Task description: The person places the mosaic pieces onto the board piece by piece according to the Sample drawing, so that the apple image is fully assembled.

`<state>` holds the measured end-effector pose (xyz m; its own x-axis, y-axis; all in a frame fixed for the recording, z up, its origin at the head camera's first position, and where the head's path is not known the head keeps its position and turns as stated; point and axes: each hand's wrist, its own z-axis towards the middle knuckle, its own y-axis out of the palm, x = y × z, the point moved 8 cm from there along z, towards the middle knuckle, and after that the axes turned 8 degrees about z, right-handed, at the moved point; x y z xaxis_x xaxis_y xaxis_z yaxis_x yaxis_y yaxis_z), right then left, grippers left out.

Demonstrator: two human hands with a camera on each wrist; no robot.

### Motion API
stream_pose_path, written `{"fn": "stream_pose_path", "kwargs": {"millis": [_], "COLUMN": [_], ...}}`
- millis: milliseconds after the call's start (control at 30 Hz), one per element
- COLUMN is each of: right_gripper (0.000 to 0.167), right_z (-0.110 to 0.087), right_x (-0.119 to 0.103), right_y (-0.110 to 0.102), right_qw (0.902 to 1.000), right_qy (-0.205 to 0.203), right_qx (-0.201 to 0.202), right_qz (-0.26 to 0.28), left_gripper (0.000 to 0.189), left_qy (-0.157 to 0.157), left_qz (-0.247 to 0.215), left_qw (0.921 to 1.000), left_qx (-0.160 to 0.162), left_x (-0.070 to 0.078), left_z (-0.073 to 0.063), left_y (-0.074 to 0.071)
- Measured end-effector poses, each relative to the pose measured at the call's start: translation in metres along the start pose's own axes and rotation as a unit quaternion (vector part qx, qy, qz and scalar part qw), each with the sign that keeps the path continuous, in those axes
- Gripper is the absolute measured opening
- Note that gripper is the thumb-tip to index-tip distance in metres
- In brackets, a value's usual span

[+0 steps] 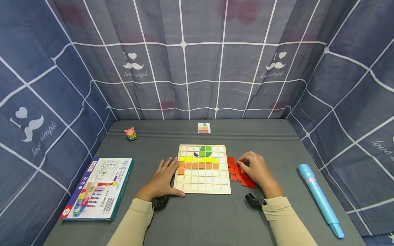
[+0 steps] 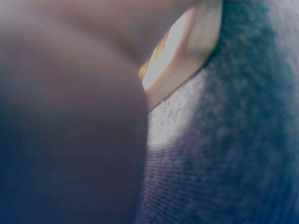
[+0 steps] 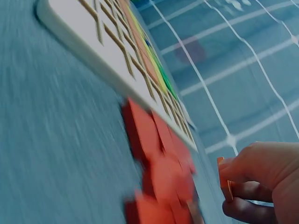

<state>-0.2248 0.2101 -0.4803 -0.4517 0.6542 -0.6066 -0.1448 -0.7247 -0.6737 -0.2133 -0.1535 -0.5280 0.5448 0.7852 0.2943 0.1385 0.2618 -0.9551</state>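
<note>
A wooden grid board lies flat in the middle of the table, with green, blue, yellow and orange tiles set in its upper cells. My left hand rests along the board's left side, fingers spread and thumb at the lower left corner. Just right of the board, my right hand pinches a thin orange tile between thumb and fingers. Under and beside that hand lies a loose cluster of red tiles. The left wrist view shows mostly a blurred part of the hand and the board's edge.
A small pattern card lies behind the board. At the back left stands a pink-headed toy figure. A flat box lies at the left, and a light blue tube-shaped case at the right. Checked curtains surround the table.
</note>
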Motion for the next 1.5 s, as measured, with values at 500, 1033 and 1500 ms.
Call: {"fn": "stream_pose_path", "kwargs": {"millis": [500, 1033, 1500], "right_gripper": [0.008, 0.004, 0.004], "right_z": [0.026, 0.032, 0.030], "right_x": [-0.085, -0.140, -0.141], "right_y": [0.082, 0.149, 0.161], "right_qw": [0.9900, 0.9737, 0.9755], "right_qy": [-0.122, -0.193, -0.190], "right_qx": [-0.060, -0.120, -0.109], "right_qz": [0.039, 0.020, 0.018], "left_gripper": [0.141, 0.141, 0.140], "left_qy": [-0.005, -0.002, 0.007], "left_qz": [-0.001, 0.001, 0.005], "left_qw": [1.0000, 1.0000, 0.9999], "left_qx": [-0.003, 0.002, 0.011], "left_x": [0.000, 0.000, 0.001], "left_z": [0.000, -0.001, -0.001], "left_y": [0.000, 0.000, 0.000]}}
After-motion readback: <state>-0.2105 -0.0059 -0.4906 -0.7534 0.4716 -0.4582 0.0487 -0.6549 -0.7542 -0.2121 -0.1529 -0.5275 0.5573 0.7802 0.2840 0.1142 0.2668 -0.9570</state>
